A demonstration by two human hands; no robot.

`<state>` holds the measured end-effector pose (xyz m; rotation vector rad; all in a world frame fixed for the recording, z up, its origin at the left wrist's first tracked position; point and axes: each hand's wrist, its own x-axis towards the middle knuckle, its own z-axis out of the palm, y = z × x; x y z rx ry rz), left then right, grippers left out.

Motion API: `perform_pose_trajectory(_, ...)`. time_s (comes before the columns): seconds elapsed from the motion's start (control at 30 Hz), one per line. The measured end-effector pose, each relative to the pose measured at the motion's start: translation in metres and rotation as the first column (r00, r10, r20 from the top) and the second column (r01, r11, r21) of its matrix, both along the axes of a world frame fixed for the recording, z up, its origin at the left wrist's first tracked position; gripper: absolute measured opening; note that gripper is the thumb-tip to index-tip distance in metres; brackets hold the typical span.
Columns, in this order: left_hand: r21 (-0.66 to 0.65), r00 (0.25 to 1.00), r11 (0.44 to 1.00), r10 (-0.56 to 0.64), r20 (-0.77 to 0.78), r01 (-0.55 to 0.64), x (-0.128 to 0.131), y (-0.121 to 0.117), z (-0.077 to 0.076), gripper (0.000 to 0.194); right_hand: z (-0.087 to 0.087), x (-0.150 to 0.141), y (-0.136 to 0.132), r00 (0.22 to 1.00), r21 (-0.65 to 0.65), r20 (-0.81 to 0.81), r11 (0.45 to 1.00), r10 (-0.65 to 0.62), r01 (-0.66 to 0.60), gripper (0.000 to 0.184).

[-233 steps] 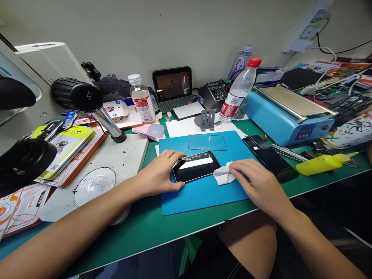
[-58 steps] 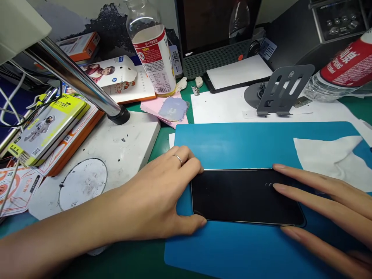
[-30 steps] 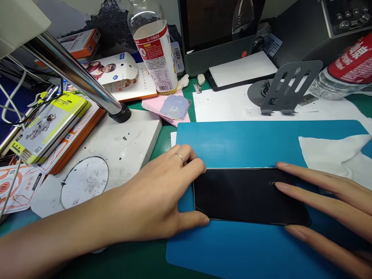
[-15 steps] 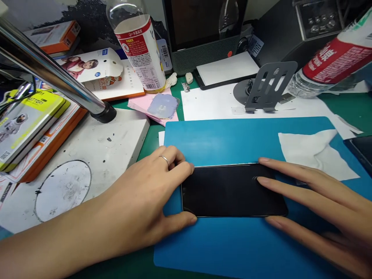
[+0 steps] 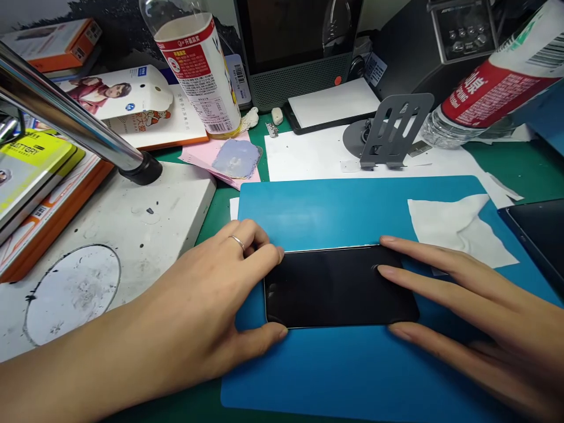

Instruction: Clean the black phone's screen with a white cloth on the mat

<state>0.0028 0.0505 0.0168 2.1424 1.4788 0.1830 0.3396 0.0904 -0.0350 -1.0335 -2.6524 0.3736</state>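
Gripping, left end: left hand (image 5: 215, 296) part-open, closed across the width of the black phone (image 5: 330, 288); thumb against the near edge, index fingertip at the far left corner, a thin ring on one finger.
Gripping, right end: right hand (image 5: 484, 299) part-open, thumb at the near edge, one finger at the far edge, another on the dark face; the phone is held between thumb and far finger.
Phone position: flat, long sides running left to right, on the blue mat (image 5: 308, 205).
White cloth: creased cloth (image 5: 458, 226) beyond the phone's right end, on the mat.
Dark device: flat device (image 5: 540, 229) well right of the phone, cut off by the view's edge.
Grey stand: slotted stand (image 5: 394, 132) beyond the phone, standing by white paper (image 5: 304, 155).
Bottles: red-labelled bottle (image 5: 484, 94) leaning, beyond and right of the phone; second bottle (image 5: 198, 79) beyond and left.
Screen: dark display (image 5: 293, 35) beyond the phone, farther than the stand.
Pink sheets: sheets (image 5: 198, 155) beyond and left of the phone, bluish pad (image 5: 237, 158) on top.
White base: marked base (image 5: 167, 217) left of the phone, metal post (image 5: 66, 106) rising from it.
Support: green tabletop (image 5: 535, 176) under the mat.
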Motion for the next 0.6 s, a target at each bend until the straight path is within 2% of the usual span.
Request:
perform_pose_trajectory(0.27, 0.003, 1.000, 1.000, -0.008, -0.002, 0.008, 0.0011, 0.0007, 0.0007, 0.039, 0.0019, -0.0018, 0.0001, 0.999, -0.021, 0.002, 0.999, -0.035, 0.035, 0.051)
perform_pose_trajectory(0.6, -0.017, 1.000, 1.000, -0.007, -0.007, 0.007, 0.0000, 0.0012, 0.0006, 0.039, 0.0013, -0.0030, 0.0013, 0.997, -0.006, 0.019, 0.997, -0.072, 0.073, 0.065)
